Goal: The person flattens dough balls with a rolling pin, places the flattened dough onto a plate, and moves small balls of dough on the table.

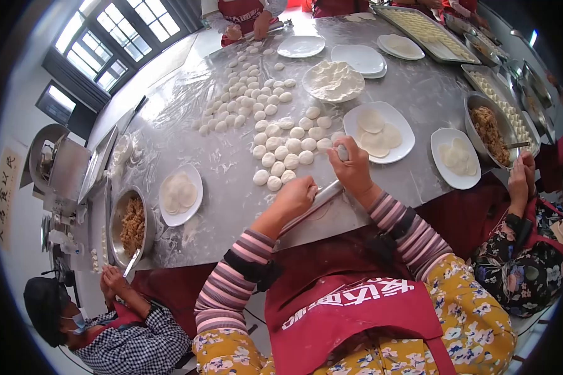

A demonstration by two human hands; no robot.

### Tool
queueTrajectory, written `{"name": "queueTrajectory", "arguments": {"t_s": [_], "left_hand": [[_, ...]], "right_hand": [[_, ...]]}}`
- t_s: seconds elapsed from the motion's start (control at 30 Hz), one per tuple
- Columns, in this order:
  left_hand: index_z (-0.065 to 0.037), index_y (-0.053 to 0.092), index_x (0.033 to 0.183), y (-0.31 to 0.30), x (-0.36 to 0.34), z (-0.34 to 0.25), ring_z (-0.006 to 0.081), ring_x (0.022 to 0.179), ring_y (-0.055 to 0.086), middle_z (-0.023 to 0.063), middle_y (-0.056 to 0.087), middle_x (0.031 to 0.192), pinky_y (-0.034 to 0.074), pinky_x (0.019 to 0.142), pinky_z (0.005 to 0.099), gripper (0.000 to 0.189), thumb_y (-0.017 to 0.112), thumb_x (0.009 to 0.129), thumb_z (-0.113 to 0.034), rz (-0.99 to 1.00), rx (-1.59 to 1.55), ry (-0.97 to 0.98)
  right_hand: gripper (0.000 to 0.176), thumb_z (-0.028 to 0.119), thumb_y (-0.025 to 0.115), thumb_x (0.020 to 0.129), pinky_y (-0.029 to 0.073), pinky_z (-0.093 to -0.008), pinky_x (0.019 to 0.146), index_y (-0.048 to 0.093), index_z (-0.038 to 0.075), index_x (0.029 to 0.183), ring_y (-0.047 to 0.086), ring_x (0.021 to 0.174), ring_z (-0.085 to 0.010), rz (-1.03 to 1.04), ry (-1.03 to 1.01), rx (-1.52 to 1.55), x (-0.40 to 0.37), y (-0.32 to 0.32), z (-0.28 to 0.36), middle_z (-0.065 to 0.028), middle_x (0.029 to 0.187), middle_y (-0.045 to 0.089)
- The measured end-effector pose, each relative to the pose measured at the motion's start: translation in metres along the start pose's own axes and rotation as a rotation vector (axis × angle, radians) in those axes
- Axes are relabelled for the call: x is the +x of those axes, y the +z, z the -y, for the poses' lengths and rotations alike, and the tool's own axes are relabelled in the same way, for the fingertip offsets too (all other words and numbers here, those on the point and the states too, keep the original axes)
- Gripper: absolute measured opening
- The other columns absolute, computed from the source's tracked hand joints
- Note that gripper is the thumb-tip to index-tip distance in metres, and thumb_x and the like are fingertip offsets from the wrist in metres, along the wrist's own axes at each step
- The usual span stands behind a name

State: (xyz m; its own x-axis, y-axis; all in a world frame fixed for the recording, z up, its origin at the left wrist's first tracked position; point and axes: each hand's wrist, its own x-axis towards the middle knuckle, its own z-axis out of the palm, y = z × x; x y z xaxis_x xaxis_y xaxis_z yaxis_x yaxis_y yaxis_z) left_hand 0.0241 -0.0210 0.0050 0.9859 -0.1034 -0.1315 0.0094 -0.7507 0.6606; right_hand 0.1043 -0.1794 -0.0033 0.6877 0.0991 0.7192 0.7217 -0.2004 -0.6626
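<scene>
My left hand (pixel 297 197) is closed at a metallic rolling pin (pixel 325 195), just above the table's near edge. The fingers hide just where it touches the pin. My right hand (pixel 351 167) is closed round the pin's far part, and a pale grey rounded end (pixel 342 152) shows at its thumb. A thin curved outline lies on the steel beside the pin, too faint to name. Right ahead of my hands are many small flattened dough pieces (pixel 281 152). A white plate (pixel 401 119) with thin round dough wrappers (pixel 379 136) stands beyond my right hand.
A heaped bowl of flour (pixel 333 81) stands mid-table. Filling bowls (pixel 131 224) (pixel 491 134) and wrapper plates (pixel 197 194) (pixel 441 174) flank me. Co-workers sit left (pixel 116 312) and right (pixel 522 250); another stands across (pixel 244 19). Trays of dumplings (pixel 425 31) line the far right.
</scene>
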Motion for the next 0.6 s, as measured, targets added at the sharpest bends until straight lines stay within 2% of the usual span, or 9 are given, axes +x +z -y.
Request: {"name": "queueTrajectory", "arguments": {"t_s": [0.13, 0.2, 0.23, 0.3, 0.4, 0.53, 0.6], "left_hand": [[0.002, 0.057, 0.087, -0.002, -0.005, 0.005, 0.0308, 0.075, 0.059, 0.0204, 0.061, 0.079, 0.045, 0.067, 0.0387, 0.016, 0.057, 0.086, -0.013, 0.086, 0.051, 0.001], [0.002, 0.057, 0.087, 0.001, -0.009, 0.016, 0.0291, 0.077, 0.059, 0.0189, 0.06, 0.081, 0.045, 0.068, 0.0379, 0.013, 0.058, 0.085, -0.01, -0.012, -0.074, 0.063], [0.002, 0.057, 0.087, 0.0, -0.011, 0.019, 0.0291, 0.077, 0.059, 0.0189, 0.06, 0.081, 0.045, 0.068, 0.0379, 0.013, 0.058, 0.085, -0.01, -0.016, -0.079, 0.057], [0.002, 0.057, 0.089, 0.001, -0.017, 0.019, 0.0282, 0.08, 0.059, 0.0179, 0.06, 0.084, 0.045, 0.069, 0.0372, 0.012, 0.059, 0.084, -0.008, 0.044, -0.201, -0.035], [0.002, 0.056, 0.089, 0.003, -0.014, 0.013, 0.0264, 0.078, 0.059, 0.0177, 0.06, 0.082, 0.045, 0.068, 0.0364, 0.012, 0.059, 0.085, -0.009, 0.001, -0.125, 0.044], [0.001, 0.056, 0.088, -0.003, -0.005, 0.001, 0.0239, 0.077, 0.059, 0.0171, 0.061, 0.079, 0.045, 0.067, 0.0357, 0.013, 0.06, 0.085, -0.011, -0.032, -0.039, -0.008], [0.001, 0.056, 0.087, -0.005, -0.004, 0.0, 0.0221, 0.074, 0.058, 0.016, 0.06, 0.077, 0.045, 0.065, 0.0355, 0.013, 0.059, 0.084, -0.011, 0.114, 0.042, -0.004]], "right_hand": [[0.025, 0.002, 0.07, 0.076, 0.046, -0.035, 0.057, 0.052, 0.004, 0.093, 0.057, 0.061, -0.0305, 0.027, 0.003, -0.026, -0.03, -0.033, 0.011, -0.0134, 0.076, 0.057], [0.025, 0.002, 0.071, 0.076, 0.045, -0.034, 0.054, 0.053, 0.004, 0.092, 0.057, 0.06, -0.0285, 0.073, -0.151, -0.226, -0.046, -0.055, 0.021, -0.0125, 0.075, 0.057], [0.025, 0.002, 0.071, 0.076, 0.045, -0.034, 0.054, 0.053, 0.004, 0.092, 0.057, 0.06, -0.0285, 0.081, -0.153, -0.223, -0.043, -0.054, 0.022, -0.0125, 0.075, 0.057], [0.024, 0.003, 0.071, 0.076, 0.045, -0.0334, 0.052, 0.053, 0.004, 0.092, 0.057, 0.059, -0.0271, 0.009, 0.055, -0.062, -0.042, -0.05, 0.027, -0.0107, 0.073, 0.056], [0.024, 0.003, 0.071, 0.076, 0.046, -0.0344, 0.054, 0.054, 0.005, 0.092, 0.059, 0.06, -0.028, -0.029, 0.018, -0.038, -0.011, -0.011, 0.004, -0.0106, 0.072, 0.057], [0.023, 0.002, 0.07, 0.076, 0.047, -0.0346, 0.056, 0.053, 0.004, 0.092, 0.061, 0.061, -0.0285, 0.004, 0.011, -0.024, -0.004, -0.003, -0.002, -0.0125, 0.075, 0.059], [0.023, 0.002, 0.07, 0.076, 0.047, -0.0346, 0.056, 0.053, 0.004, 0.092, 0.061, 0.062, -0.0286, 0.001, -0.014, -0.047, -0.016, -0.022, 0.006, -0.0128, 0.075, 0.059]]}}
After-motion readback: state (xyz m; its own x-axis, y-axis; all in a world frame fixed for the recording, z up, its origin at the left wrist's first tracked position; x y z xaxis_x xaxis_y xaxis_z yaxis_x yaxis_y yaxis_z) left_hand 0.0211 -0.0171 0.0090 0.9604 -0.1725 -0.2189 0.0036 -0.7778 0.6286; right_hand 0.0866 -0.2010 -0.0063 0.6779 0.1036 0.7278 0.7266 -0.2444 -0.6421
